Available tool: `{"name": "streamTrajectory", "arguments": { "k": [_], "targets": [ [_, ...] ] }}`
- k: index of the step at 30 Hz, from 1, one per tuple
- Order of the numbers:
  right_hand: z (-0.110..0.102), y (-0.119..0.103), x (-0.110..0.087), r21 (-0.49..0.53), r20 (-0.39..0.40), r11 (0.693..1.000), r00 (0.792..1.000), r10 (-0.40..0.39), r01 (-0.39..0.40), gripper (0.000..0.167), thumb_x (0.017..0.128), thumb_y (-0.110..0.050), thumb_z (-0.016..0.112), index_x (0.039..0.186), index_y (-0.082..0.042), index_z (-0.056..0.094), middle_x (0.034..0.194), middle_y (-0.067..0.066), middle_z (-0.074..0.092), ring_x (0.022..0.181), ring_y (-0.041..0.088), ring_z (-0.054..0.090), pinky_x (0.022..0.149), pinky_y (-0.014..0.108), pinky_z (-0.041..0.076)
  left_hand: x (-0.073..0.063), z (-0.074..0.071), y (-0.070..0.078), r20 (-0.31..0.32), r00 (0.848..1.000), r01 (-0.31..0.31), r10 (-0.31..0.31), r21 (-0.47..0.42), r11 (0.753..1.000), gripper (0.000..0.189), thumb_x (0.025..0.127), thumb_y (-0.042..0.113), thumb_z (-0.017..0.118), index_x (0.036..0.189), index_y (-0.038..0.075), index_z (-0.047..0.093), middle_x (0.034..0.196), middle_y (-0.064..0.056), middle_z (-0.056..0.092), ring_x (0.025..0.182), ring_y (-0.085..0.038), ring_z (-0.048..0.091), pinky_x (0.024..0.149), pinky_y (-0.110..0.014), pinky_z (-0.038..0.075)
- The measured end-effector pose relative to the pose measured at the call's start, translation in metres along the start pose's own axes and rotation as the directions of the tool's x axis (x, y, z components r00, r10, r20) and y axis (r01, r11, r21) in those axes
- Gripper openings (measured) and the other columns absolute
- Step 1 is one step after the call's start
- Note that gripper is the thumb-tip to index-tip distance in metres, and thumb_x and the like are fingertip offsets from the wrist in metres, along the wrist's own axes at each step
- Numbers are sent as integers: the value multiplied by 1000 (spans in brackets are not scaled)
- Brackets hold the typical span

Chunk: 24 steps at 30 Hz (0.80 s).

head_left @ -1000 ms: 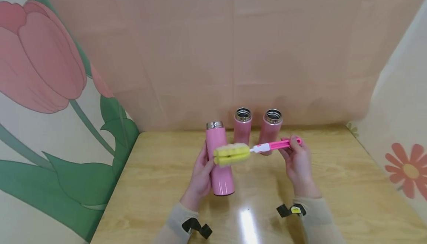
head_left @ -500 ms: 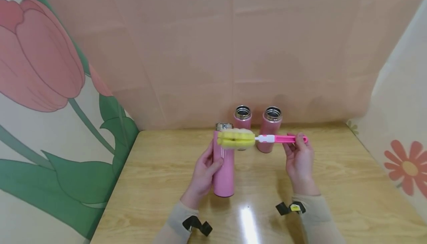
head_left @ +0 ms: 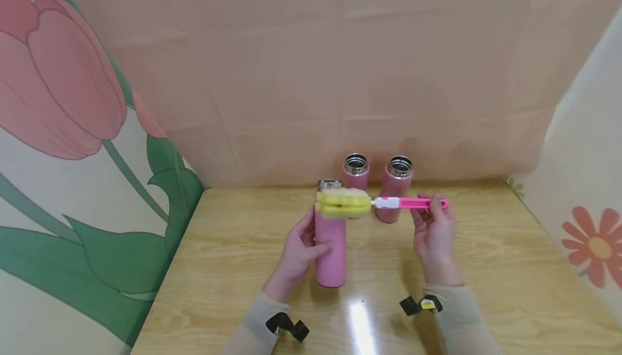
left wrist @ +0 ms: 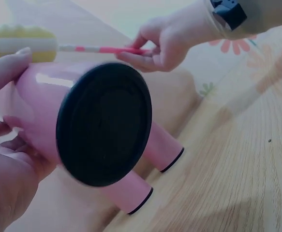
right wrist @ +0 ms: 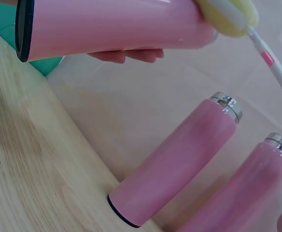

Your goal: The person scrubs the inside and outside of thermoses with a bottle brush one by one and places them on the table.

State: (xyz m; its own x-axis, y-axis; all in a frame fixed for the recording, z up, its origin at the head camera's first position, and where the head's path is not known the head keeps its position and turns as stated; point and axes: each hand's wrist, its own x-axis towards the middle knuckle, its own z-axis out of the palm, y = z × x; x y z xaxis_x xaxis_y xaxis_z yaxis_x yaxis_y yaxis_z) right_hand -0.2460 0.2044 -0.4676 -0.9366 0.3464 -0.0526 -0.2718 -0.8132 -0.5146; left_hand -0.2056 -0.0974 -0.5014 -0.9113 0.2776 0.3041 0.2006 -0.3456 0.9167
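Note:
My left hand [head_left: 298, 252] grips a pink thermos bottle [head_left: 330, 258] round its body, thumb across the front. The bottle is raised off the table, and its black base [left wrist: 104, 125] faces the left wrist camera. My right hand [head_left: 434, 231] pinches the pink end of a bottle brush [head_left: 413, 203] between thumb and fingers. The brush lies level, pointing left. Its yellow and white sponge head [head_left: 342, 203] overlaps the upper part of the held bottle in the head view, just below the silver neck [head_left: 329, 184].
Two more pink bottles stand at the back of the wooden table [head_left: 218, 252]: one bottle [right wrist: 174, 159] behind the brush head, another bottle [head_left: 394, 193] right of it. Both mouths are uncapped. A pinkish cloth backdrop [head_left: 272, 74] rises behind them.
The held bottle has shifted right and become more upright. The brush has risen and moved slightly right, its head going from the bottle's middle to its upper part.

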Motion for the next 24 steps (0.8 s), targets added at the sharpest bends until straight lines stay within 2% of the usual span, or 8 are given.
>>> {"name": "streamTrajectory", "arguments": {
  "k": [5,10,15,18,24],
  "targets": [
    [-2,1,1,-26,-20,999,1000,-23,22,22,104,-21,69,107,-4,57,99,13,74,83,21,74,75,29,65,1,1,-1,-5,998,63,-63,4,998,95,94,0,79,171,12,24,168,-15,39,147,-35,48,117,-41,45],
    [-2,-1,2,-3,-21,998,998,-59,59,20,106,-18,67,104,-2,56,97,14,75,80,22,74,73,30,65,1,1,-1,-15,993,121,-121,-41,992,93,94,3,81,170,10,27,166,-17,41,143,-38,52,113,-43,51],
    [0,-3,1,14,-12,997,997,-71,72,20,105,-17,68,102,-1,56,98,16,74,79,23,74,73,30,65,2,1,-2,-8,994,108,-108,-3,994,91,93,3,83,168,7,32,166,-17,42,146,-35,48,115,-40,48],
    [0,-4,0,-13,-5,998,998,-69,69,22,104,-19,69,101,-2,57,100,16,74,80,23,74,73,30,65,2,1,-4,8,995,96,-96,28,995,90,93,3,83,168,8,32,166,-15,43,147,-34,47,115,-40,48],
    [0,-4,-1,-18,6,996,996,-90,90,22,104,-20,70,101,-2,57,101,16,75,80,23,74,73,29,65,3,1,-5,32,997,70,-71,29,997,86,97,5,79,168,7,31,168,-14,42,149,-34,45,118,-39,45]
  ]
}}
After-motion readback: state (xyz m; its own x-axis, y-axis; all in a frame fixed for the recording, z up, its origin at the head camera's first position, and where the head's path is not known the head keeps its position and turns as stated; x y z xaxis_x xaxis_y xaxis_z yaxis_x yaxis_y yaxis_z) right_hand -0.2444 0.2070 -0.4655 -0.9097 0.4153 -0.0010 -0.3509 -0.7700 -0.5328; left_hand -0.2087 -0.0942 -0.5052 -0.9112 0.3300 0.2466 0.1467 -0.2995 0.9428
